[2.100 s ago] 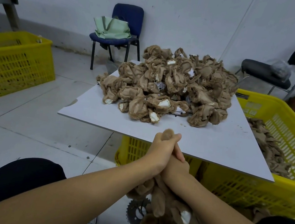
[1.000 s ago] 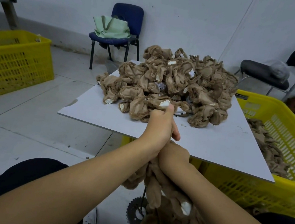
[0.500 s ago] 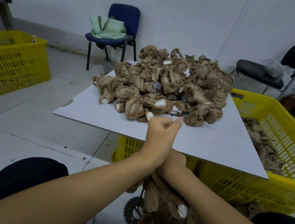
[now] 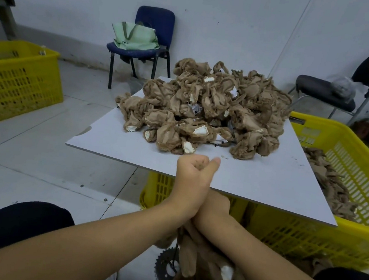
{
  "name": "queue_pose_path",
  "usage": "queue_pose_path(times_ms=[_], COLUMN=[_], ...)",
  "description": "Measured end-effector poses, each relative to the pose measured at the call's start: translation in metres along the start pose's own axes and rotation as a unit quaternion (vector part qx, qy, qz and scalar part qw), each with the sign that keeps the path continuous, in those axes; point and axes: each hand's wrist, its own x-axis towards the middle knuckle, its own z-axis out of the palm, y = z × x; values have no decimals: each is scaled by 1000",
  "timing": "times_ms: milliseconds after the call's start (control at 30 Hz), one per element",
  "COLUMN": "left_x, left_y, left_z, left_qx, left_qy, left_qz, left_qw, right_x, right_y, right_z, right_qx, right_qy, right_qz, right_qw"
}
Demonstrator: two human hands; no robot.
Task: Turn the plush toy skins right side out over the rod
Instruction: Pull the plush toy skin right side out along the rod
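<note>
Your plush toy skin (image 4: pixel 198 256) hangs just under your hands: tan fuzzy fabric w/ white patches, bunched round a thin dark rod (image 4: pixel 175 251) that runs down to a toothed metal disc (image 4: pixel 164 268) on the floor. Your left hand (image 4: pixel 194 177) is fisted, thumb up, a bit of brown fluff showing in the curl. Your right hand (image 4: pixel 214 206) sits below and against it, mostly hidden; can't tell how its fingers lie. Just beyond the hands, the counter (image 4: pixel 254 182), a white board, carries a big heap of inside-out tan skins (image 4: pixel 205 110). Under it and to the right, a yellow crate (image 4: pixel 358 178) w/ more skins. Far left, another yellow crate (image 4: pixel 17 81). At the back wall, a blue chair (image 4: pixel 154 32) w/ a green bag (image 4: pixel 133 36); far right, a black chair (image 4: pixel 345 93).
</note>
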Motion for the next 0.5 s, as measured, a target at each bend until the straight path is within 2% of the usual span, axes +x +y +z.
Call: queue_pose_path(times_ms=[100,200,300,367,433,500], left_x=[-5,-5,-4,-2,-1,-1], left_y=[-4,3,21,38,51,60], left_z=[3,1,-6,-11,-17,-26], left_qx=[18,14,-7,-15,-22,-27], left_qy=[-4,-6,5,17,25,23], left_qz=[-7,12,60,113,175,227], left_qw=[1000,1000,998,993,984,973], right_x=[-4,-8,-10,-11,-14,-17], right_y=[9,4,-1,-1,2,5], right_z=[1,-7,-21,-37,-49,-59], right_qx=[48,8,71,144,252,377], right_qy=[10,-6,36,98,201,316], right_qz=[-7,-4,8,10,-36,-97], right_qw=[999,1000,997,985,946,865])
